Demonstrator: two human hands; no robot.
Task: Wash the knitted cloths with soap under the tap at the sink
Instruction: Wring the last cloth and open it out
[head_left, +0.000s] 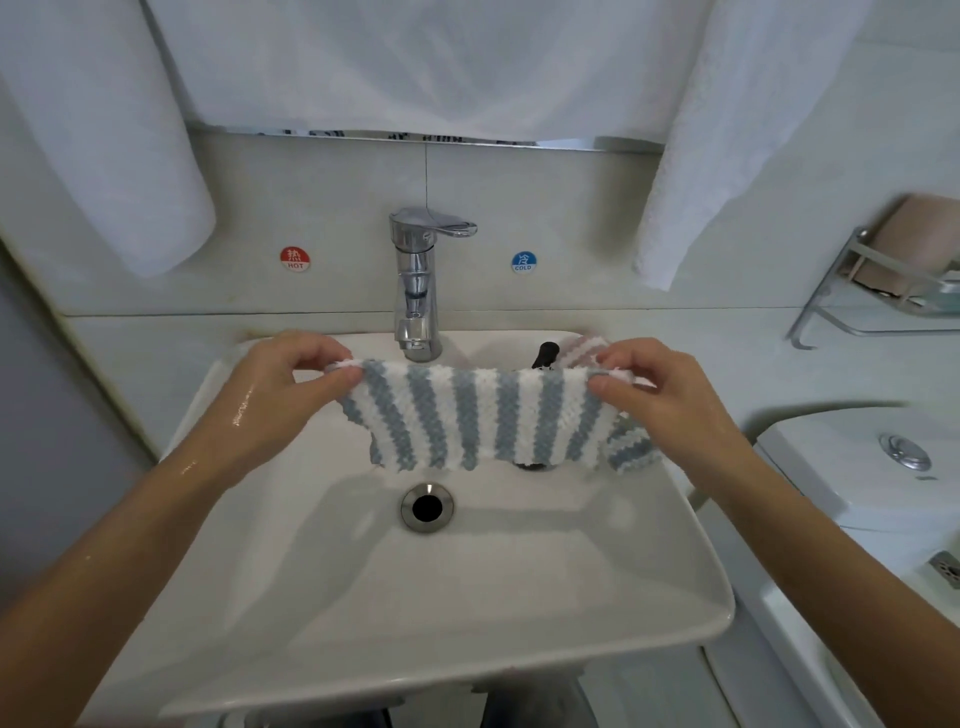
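Here we hold the striped cloth (467, 415) stretched out flat over the sink (519, 597), in the middle of the frame, just below the tap (415, 280). The left hand (291, 384) pinches its upper left corner and the right hand (660, 395) pinches the upper right one, fingers curled round the top edge. No water runs from the tap that we can see.

The cloth is a loose, nubbly knit in grey-blue and white stripes. We judge it soft, limp and light; its lower edge hangs ragged and uneven above the drain (427, 506). If wet it would weigh more and sag, so the two top corners are the sensible places to grip. A knit like this stretches, so hard pulling could distort it.

A second cloth (582, 349), striped in pink and white, lies behind at the sink's back rim, beside a small black thing we cannot identify. The sink is smooth, glossy white ceramic; the tap is polished metal. White towels (130, 156) hang in the upper corners of the frame. Our forearms glisten wet.
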